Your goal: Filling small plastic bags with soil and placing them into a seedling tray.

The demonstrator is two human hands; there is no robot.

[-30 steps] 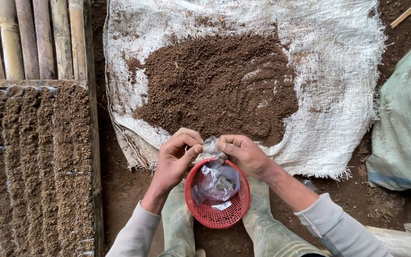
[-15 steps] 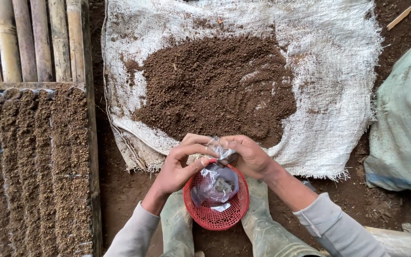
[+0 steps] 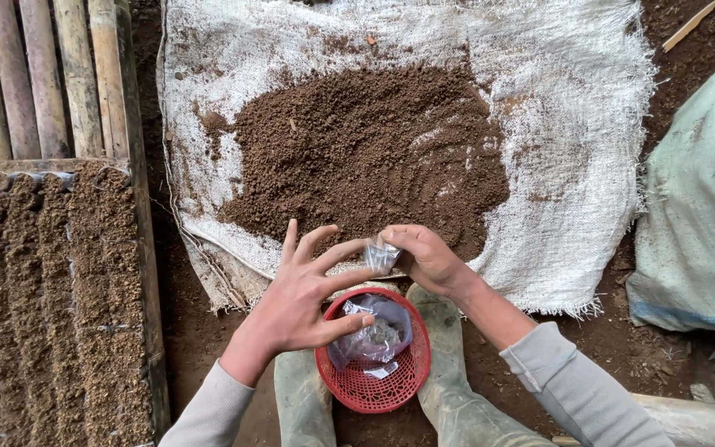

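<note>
White sack [image 3: 573, 108] of soil, crumpled clear packet [image 3: 381, 255] pinched by right hand [image 3: 428, 258]

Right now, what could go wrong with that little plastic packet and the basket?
The right hand pinches the small clear packet only by its top, out past the red basket rim, so contents could spill onto the soil pile. The left hand, fingers splayed, could knock the basket's plastic bag.
</note>
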